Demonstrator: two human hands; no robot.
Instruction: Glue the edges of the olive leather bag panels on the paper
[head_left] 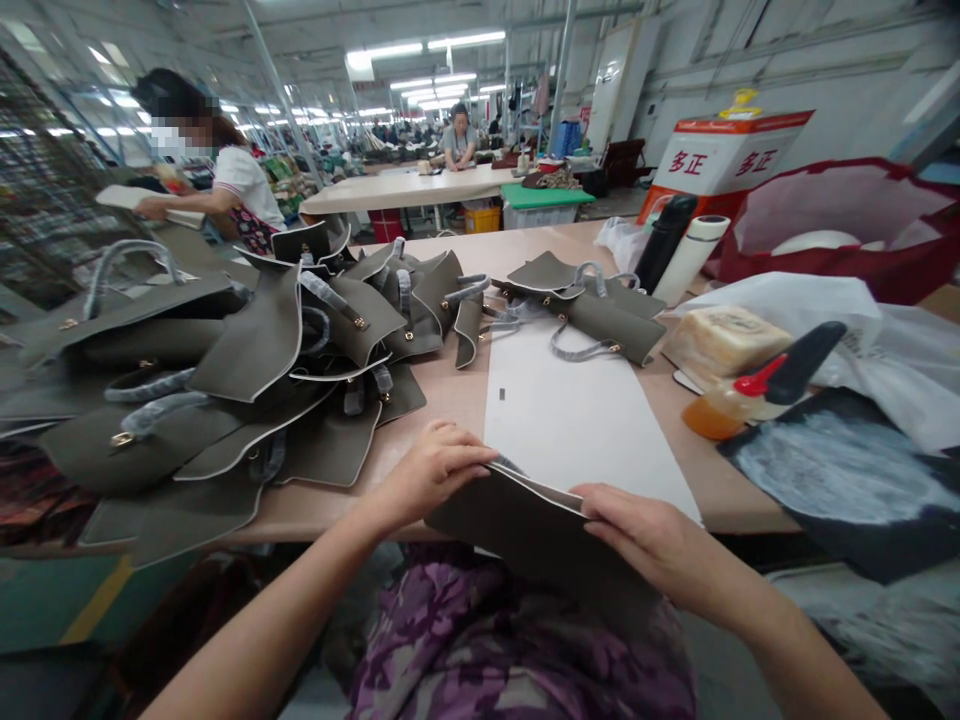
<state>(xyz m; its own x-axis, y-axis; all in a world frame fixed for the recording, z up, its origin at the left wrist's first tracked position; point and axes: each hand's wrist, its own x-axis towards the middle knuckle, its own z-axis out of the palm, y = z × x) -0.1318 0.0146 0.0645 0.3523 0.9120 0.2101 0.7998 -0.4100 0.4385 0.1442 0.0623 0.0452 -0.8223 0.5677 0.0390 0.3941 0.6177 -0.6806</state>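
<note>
Both hands grip a dark olive-grey leather bag panel with a pale edge, held at the front of the table over my lap. My left hand pinches its upper left edge, and my right hand closes on the edge at the right. A bit of wrapped handle shows behind the panel's edge; the rest is hidden. Just beyond lies a white sheet with a small dark piece on it. Several similar panels with plastic-wrapped handles make a heap on the left, and a smaller group lies at the far end.
On the right are a glue bottle with a red tip, a yellowish block, a whitened dark sheet, two flasks and a red bag. One co-worker stands at left; another works at a farther table.
</note>
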